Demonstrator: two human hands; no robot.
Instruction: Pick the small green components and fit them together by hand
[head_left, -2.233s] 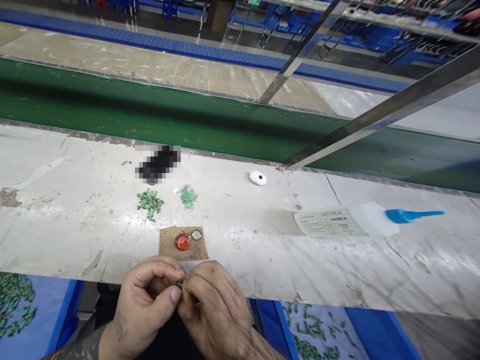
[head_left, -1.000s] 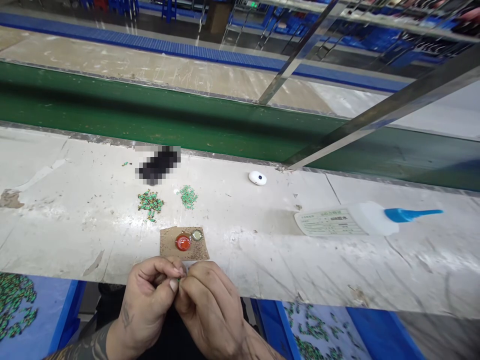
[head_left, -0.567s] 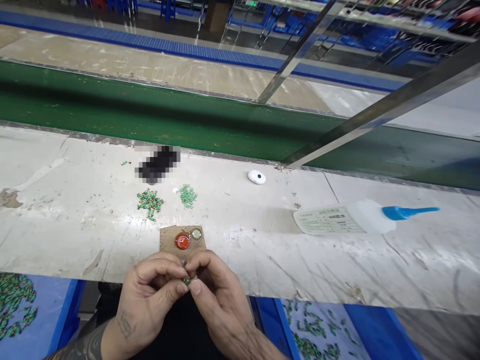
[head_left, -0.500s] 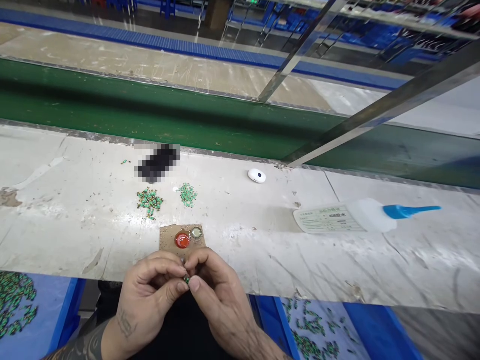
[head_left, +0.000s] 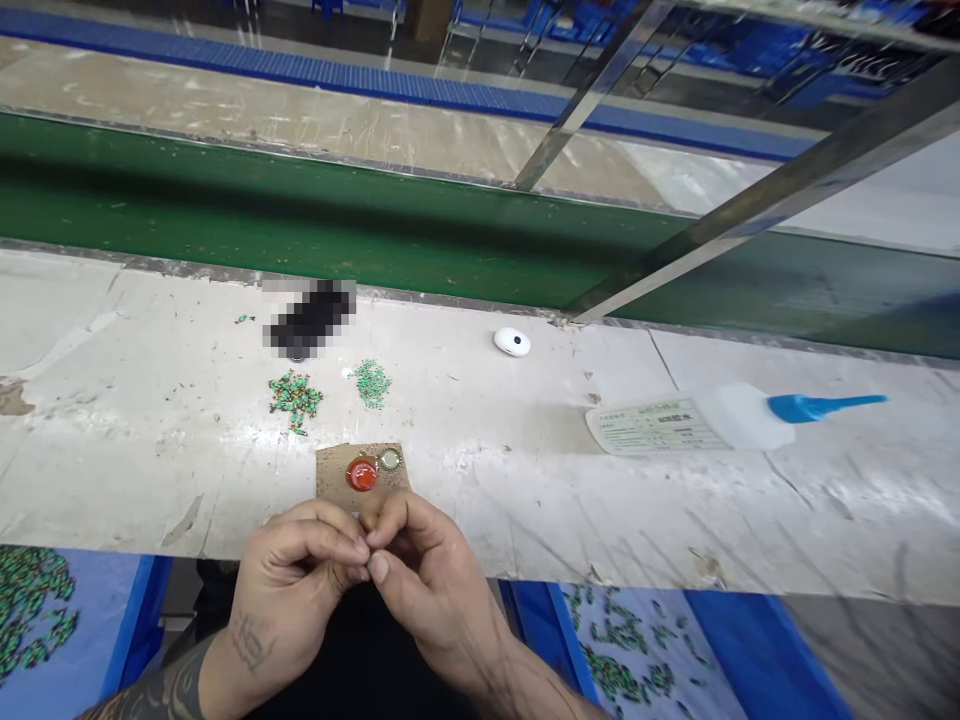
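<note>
My left hand [head_left: 296,575] and my right hand [head_left: 424,570] meet at the fingertips just in front of the bench edge. The small green bead seen earlier is now hidden between those fingertips. Just beyond them lies a brown cork pad [head_left: 364,475]. A round red cap [head_left: 362,475] and a smaller metal bottle cap [head_left: 390,459] rest on it, and neither hand touches them. Further back lie two small heaps of green beads [head_left: 295,398] [head_left: 371,383].
A worn white bench [head_left: 517,500] holds a pixelated black object [head_left: 310,318], a white oval object [head_left: 512,342] and a glue bottle with a blue nozzle [head_left: 750,415] on a printed sheet [head_left: 656,425]. Blue trays of green beads [head_left: 622,660] sit below. A green conveyor belt [head_left: 300,220] runs behind.
My fingertips have closed over the green bead, which no longer shows. My hands have drawn slightly closer, and the view has tilted a little, shifting the bench upward.
</note>
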